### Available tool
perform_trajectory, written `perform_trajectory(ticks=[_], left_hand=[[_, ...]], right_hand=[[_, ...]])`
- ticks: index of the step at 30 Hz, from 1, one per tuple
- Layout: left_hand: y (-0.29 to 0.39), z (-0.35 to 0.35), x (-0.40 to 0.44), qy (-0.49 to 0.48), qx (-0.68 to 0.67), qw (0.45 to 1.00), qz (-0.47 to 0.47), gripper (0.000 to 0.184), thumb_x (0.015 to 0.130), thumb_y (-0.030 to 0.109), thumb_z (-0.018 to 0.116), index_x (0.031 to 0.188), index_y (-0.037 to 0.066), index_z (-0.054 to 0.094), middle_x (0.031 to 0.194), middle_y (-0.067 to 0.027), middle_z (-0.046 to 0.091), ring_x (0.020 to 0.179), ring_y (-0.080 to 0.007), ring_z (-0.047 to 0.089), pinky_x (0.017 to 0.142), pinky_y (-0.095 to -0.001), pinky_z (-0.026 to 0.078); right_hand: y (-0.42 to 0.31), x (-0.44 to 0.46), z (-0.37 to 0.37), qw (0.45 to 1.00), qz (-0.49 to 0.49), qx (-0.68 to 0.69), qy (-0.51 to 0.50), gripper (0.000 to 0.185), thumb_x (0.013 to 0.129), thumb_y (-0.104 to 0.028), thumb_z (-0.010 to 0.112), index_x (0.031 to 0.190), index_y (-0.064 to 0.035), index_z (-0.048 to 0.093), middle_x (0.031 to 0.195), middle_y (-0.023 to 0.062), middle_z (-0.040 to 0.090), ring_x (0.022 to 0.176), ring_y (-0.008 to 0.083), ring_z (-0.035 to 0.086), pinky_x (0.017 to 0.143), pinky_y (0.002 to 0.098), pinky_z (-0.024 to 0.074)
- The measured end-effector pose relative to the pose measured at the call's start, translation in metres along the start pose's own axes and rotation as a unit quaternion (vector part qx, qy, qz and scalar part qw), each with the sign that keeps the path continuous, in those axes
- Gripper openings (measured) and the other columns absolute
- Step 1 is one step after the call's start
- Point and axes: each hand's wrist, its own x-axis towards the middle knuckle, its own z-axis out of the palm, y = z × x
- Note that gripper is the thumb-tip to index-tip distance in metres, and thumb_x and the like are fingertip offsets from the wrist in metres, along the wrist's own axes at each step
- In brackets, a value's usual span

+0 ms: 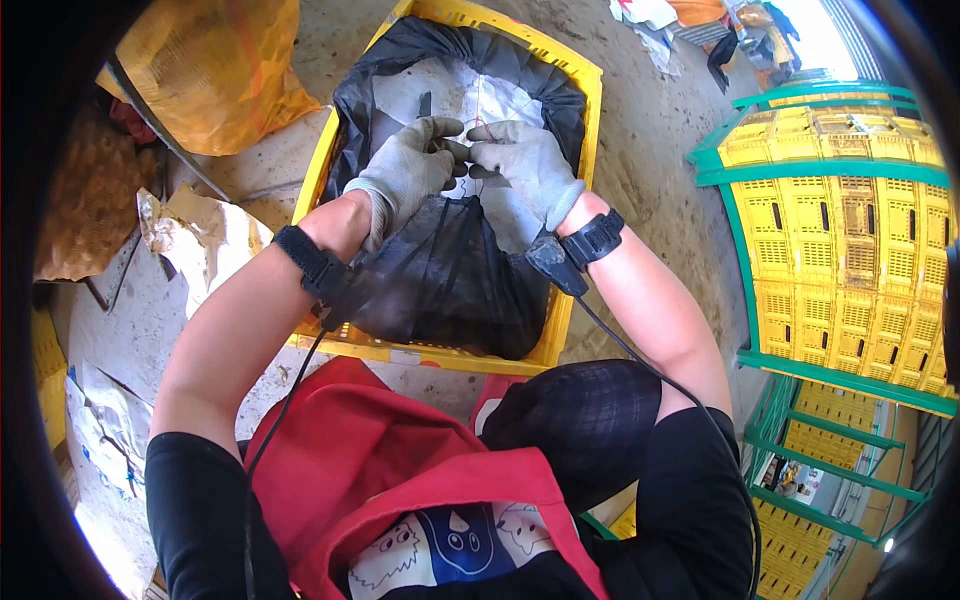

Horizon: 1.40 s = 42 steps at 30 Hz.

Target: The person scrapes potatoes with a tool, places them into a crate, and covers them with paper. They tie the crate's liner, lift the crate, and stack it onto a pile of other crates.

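Both hands wear grey work gloves and meet above a yellow crate [586,130] lined with a black plastic bag [450,290]. My left hand [408,168] is closed, its fingertips pinched close to those of the right; what they hold is too small to make out. My right hand [528,165] is closed too, with a thin reddish string [480,128] at its fingertips. A short dark strip [425,104] sticks up just beyond my left hand; its kind is unclear. Beneath the hands, pale white sheet-like material [505,103] shows inside the bag.
On the right stand stacked yellow crates [840,220] in a green metal frame [735,180]. An orange woven sack [215,70] sits at the upper left, near torn cardboard [205,240]. Dark cables run from both wrist straps. Loose cloth or scraps [700,15] lie at the back.
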Motion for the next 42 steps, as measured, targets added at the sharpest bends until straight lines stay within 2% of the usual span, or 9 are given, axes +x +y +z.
perform_trajectory(ticks=[2, 8, 12, 14, 22, 27, 37, 40, 42], left_hand=[[0.000, -0.001, 0.000, -0.008, -0.048, 0.999, -0.009, 0.047, 0.093, -0.011, 0.050, 0.140, -0.004, 0.047, 0.115, -0.0117, 0.068, 0.102, -0.0194, 0.067, 0.083, -0.0265, 0.054], [-0.022, 0.000, 0.001, 0.014, -0.214, 0.977, -0.011, 0.039, 0.097, -0.003, 0.061, 0.135, -0.001, 0.051, 0.115, -0.0107, 0.068, 0.106, -0.0199, 0.067, 0.085, -0.0266, 0.055], [-0.028, 0.002, 0.003, -0.012, -0.290, 0.956, -0.051, 0.032, 0.098, 0.005, 0.065, 0.128, 0.003, 0.057, 0.112, -0.0066, 0.069, 0.101, -0.0169, 0.068, 0.084, -0.0273, 0.057], [-0.038, 0.005, 0.009, 0.025, -0.328, 0.943, -0.048, 0.019, 0.098, 0.008, 0.066, 0.116, 0.003, 0.064, 0.098, -0.0040, 0.070, 0.083, -0.0144, 0.067, 0.075, -0.0257, 0.057], [-0.037, -0.010, 0.013, -0.038, -0.335, 0.937, -0.096, 0.017, 0.103, 0.010, 0.053, 0.116, 0.008, 0.064, 0.085, 0.0006, 0.064, 0.068, -0.0101, 0.060, 0.061, -0.0221, 0.052], [-0.037, -0.011, 0.010, -0.077, -0.351, 0.930, -0.076, 0.021, 0.103, 0.009, 0.050, 0.121, 0.009, 0.061, 0.089, 0.0008, 0.064, 0.069, -0.0091, 0.058, 0.060, -0.0199, 0.050], [-0.031, -0.006, 0.009, -0.012, -0.326, 0.943, -0.070, 0.013, 0.103, 0.011, 0.057, 0.112, 0.007, 0.066, 0.090, 0.0003, 0.068, 0.073, -0.0076, 0.063, 0.060, -0.0195, 0.051], [-0.030, -0.003, 0.011, 0.000, -0.299, 0.953, -0.040, 0.011, 0.101, 0.010, 0.062, 0.108, 0.005, 0.066, 0.086, -0.0008, 0.068, 0.068, -0.0084, 0.061, 0.059, -0.0206, 0.051], [-0.030, -0.003, 0.012, 0.021, -0.286, 0.957, -0.034, 0.009, 0.099, 0.010, 0.065, 0.106, 0.004, 0.067, 0.083, -0.0018, 0.067, 0.064, -0.0096, 0.060, 0.058, -0.0218, 0.051]], right_hand=[[-0.001, -0.001, -0.002, 1.000, 0.007, 0.021, 0.020, 0.033, 0.094, -0.015, 0.069, 0.121, 0.0048, 0.065, 0.106, 0.0133, 0.071, 0.089, 0.0198, 0.072, 0.082, 0.0293, 0.0581], [-0.029, -0.022, -0.012, 0.943, 0.047, 0.278, -0.176, 0.059, 0.103, -0.039, 0.058, 0.147, -0.0009, 0.046, 0.127, 0.0213, 0.065, 0.091, 0.0277, 0.073, 0.083, 0.0338, 0.0590], [-0.043, -0.046, 0.012, 0.992, -0.021, 0.041, -0.113, 0.064, 0.105, -0.043, 0.054, 0.152, -0.0020, 0.038, 0.120, 0.0153, 0.064, 0.087, 0.0226, 0.073, 0.076, 0.0307, 0.0587], [-0.035, -0.044, 0.016, 0.987, -0.096, -0.064, -0.113, 0.066, 0.105, -0.046, 0.052, 0.152, -0.0021, 0.038, 0.113, 0.0103, 0.064, 0.083, 0.0156, 0.072, 0.071, 0.0263, 0.0577], [-0.011, -0.023, -0.004, 0.993, -0.103, -0.060, -0.007, 0.046, 0.101, -0.018, 0.062, 0.141, 0.0032, 0.050, 0.108, 0.0076, 0.069, 0.090, 0.0159, 0.070, 0.079, 0.0267, 0.0570], [-0.002, -0.012, 0.000, 0.933, -0.209, -0.282, 0.080, 0.039, 0.094, -0.006, 0.068, 0.130, 0.0023, 0.059, 0.101, 0.0062, 0.073, 0.094, 0.0132, 0.070, 0.084, 0.0269, 0.0562], [0.003, -0.001, 0.008, 0.898, -0.243, -0.348, 0.113, 0.032, 0.088, -0.011, 0.074, 0.117, -0.0035, 0.066, 0.093, 0.0089, 0.075, 0.086, 0.0154, 0.073, 0.078, 0.0289, 0.0565], [-0.014, -0.003, 0.006, 0.883, -0.268, -0.365, 0.123, 0.028, 0.089, -0.015, 0.072, 0.113, -0.0041, 0.064, 0.095, 0.0110, 0.075, 0.085, 0.0227, 0.074, 0.076, 0.0342, 0.0572], [-0.033, -0.010, 0.009, 0.805, -0.226, -0.532, 0.133, 0.030, 0.088, -0.019, 0.069, 0.113, -0.0046, 0.063, 0.094, 0.0137, 0.074, 0.086, 0.0306, 0.073, 0.075, 0.0411, 0.0571]])
